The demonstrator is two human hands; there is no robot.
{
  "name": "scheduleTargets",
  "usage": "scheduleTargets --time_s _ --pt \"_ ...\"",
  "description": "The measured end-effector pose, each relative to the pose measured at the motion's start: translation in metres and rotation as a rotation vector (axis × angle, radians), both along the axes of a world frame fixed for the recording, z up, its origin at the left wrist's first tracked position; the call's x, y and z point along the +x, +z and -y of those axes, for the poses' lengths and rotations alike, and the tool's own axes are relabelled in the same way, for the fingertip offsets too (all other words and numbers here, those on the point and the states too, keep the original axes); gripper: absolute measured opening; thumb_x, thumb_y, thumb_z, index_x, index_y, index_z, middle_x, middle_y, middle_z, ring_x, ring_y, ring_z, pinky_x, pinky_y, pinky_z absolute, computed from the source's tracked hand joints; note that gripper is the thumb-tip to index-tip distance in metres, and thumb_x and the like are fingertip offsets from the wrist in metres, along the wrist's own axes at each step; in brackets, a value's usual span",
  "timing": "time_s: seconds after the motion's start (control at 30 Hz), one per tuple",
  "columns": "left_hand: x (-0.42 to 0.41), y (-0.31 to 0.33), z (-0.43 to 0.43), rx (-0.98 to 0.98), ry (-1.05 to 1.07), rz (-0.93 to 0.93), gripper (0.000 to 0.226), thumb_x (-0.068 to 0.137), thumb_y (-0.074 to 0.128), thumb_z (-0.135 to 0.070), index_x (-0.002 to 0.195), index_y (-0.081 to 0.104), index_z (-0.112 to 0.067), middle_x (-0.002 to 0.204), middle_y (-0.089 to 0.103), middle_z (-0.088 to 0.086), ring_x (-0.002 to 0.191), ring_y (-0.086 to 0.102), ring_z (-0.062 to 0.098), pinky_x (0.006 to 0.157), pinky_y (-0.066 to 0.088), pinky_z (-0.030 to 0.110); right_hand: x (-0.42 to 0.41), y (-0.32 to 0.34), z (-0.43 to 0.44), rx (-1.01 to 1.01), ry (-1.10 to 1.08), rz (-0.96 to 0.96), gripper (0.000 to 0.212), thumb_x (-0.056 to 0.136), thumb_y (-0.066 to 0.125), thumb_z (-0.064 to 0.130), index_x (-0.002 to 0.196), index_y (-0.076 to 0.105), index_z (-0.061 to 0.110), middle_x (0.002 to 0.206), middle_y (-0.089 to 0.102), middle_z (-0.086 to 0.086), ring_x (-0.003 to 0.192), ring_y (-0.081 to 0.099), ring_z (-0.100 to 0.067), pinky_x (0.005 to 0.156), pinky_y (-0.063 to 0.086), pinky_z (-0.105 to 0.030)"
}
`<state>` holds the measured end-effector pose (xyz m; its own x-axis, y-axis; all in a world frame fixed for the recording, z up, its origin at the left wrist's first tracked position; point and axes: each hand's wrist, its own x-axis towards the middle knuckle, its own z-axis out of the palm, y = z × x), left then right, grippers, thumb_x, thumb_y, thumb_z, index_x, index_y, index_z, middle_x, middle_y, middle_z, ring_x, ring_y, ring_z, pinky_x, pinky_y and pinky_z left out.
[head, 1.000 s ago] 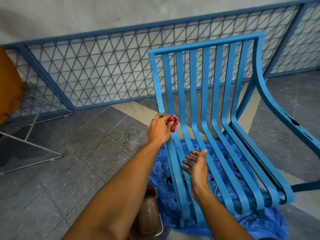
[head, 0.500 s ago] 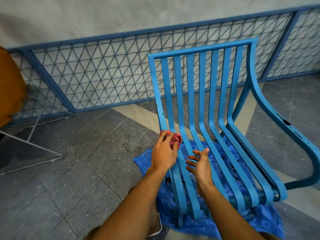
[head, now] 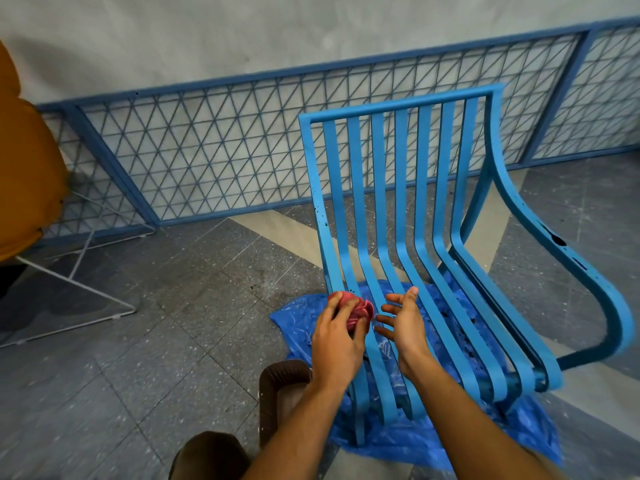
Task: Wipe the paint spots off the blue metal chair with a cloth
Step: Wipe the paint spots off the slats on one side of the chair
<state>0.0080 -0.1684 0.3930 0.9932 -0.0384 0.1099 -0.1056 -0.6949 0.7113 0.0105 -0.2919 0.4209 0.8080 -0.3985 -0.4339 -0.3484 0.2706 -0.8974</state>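
A blue metal chair [head: 446, 209] with slatted back and seat stands on a blue plastic sheet [head: 294, 323]. Small dark paint spots dot its left slat [head: 320, 216], and a bigger dark spot sits on the right armrest [head: 557, 240]. My left hand [head: 337, 337] grips a crumpled red cloth [head: 356, 311] at the lower part of the leftmost slat, where back curves into seat. My right hand [head: 403, 323] hovers just right of it over the seat slats, fingers spread and relaxed, holding nothing.
A blue wire-mesh fence [head: 214, 157] runs along the grey wall behind. An orange chair [head: 24, 161] on a white wire frame [head: 79, 278] stands at the left. A brown tray [head: 280, 389] lies on the tiled floor by my left forearm.
My left hand has slid the red cloth down the leftmost slat, from the backrest to near the seat. My right hand has stayed open beside it. The view has tilted down slightly.
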Motion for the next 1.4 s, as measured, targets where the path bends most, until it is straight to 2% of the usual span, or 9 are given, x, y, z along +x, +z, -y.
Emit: scheduleTargets --time_s 0.5,0.6,0.77,0.9,1.0,1.07,1.17,1.27,1.4 --pt "-0.027 -0.004 -0.023 -0.303 0.083 -0.094 0.034 0.094 0.068 -0.024 0.127 0.064 -0.031 0.127 0.063 -0.008 0.112 0.059 0.008 0.102 0.045 0.021 -0.006 0.003 -0.007 -0.059 0.078 -0.014 0.066 0.102 0.017 0.060 0.123 0.057 0.012 0.119 0.060 -0.011 0.106 0.063 -0.029 0.097 0.052 -0.050" --pt "-0.020 -0.005 -0.028 -0.350 0.098 -0.144 0.032 0.094 0.067 -0.026 0.126 0.064 -0.033 0.122 0.067 -0.007 0.110 0.063 0.009 0.100 0.051 0.030 0.001 0.006 -0.006 -0.140 0.146 -0.007 0.062 0.102 0.017 0.059 0.116 0.060 0.016 0.117 0.062 -0.009 0.105 0.063 -0.026 0.096 0.052 -0.049" --pt "0.012 0.004 -0.036 -0.411 0.154 -0.143 0.029 0.096 0.066 -0.022 0.124 0.065 -0.028 0.112 0.070 -0.007 0.103 0.066 0.007 0.095 0.052 0.026 0.029 0.009 0.000 -0.271 0.313 0.009 0.033 0.106 0.039 0.040 0.123 0.059 0.020 0.127 0.060 -0.001 0.114 0.061 -0.024 0.104 0.048 -0.048" --pt "0.052 0.011 -0.043 -0.525 0.245 -0.138 0.031 0.096 0.065 -0.023 0.127 0.063 -0.026 0.116 0.069 -0.005 0.107 0.066 0.012 0.096 0.053 0.031 0.064 0.017 0.005 -0.481 0.441 0.038 0.023 0.100 0.056 0.033 0.119 0.059 0.020 0.114 0.065 -0.002 0.102 0.063 -0.021 0.096 0.051 -0.042" --pt "0.089 0.027 -0.046 -0.565 0.275 -0.080 0.035 0.097 0.064 -0.018 0.132 0.060 -0.021 0.119 0.066 -0.004 0.107 0.062 0.012 0.087 0.048 0.017 0.094 0.029 0.002 -0.577 0.529 0.006 0.032 0.097 0.062 0.032 0.124 0.056 0.017 0.109 0.062 -0.005 0.087 0.063 -0.023 0.079 0.050 -0.036" --pt "0.117 0.042 -0.044 -0.576 0.263 -0.054 0.036 0.097 0.063 -0.017 0.132 0.059 -0.024 0.116 0.062 -0.008 0.106 0.059 0.009 0.089 0.046 0.021 0.115 0.030 -0.001 -0.633 0.603 -0.035 0.043 0.092 0.068 0.037 0.127 0.053 0.017 0.110 0.060 -0.006 0.081 0.062 -0.020 0.073 0.048 -0.034" --pt "0.162 0.060 -0.040 -0.588 0.245 -0.027 0.037 0.097 0.063 -0.014 0.131 0.058 -0.029 0.117 0.059 -0.012 0.110 0.057 0.011 0.096 0.050 0.030 0.144 0.028 -0.007 -0.733 0.669 -0.087 0.061 0.084 0.074 0.046 0.132 0.051 0.015 0.110 0.063 -0.006 0.092 0.063 -0.023 0.081 0.052 -0.037" --pt "0.207 0.073 -0.033 -0.530 0.227 0.017 0.038 0.097 0.062 -0.017 0.131 0.058 -0.032 0.132 0.059 -0.006 0.120 0.057 0.017 0.103 0.050 0.042 0.163 0.023 -0.011 -0.823 0.695 -0.150 0.076 0.077 0.078 0.053 0.136 0.048 0.016 0.123 0.063 -0.009 0.106 0.063 -0.026 0.091 0.053 -0.042" --pt "0.252 0.093 -0.024 -0.427 0.195 0.083 0.041 0.097 0.061 -0.015 0.133 0.057 -0.034 0.143 0.051 -0.002 0.129 0.050 0.021 0.109 0.043 0.043 0.172 0.014 -0.014 -0.836 0.753 -0.241 0.064 0.072 0.084 0.050 0.122 0.060 0.017 0.120 0.067 -0.007 0.104 0.065 -0.026 0.091 0.055 -0.042"
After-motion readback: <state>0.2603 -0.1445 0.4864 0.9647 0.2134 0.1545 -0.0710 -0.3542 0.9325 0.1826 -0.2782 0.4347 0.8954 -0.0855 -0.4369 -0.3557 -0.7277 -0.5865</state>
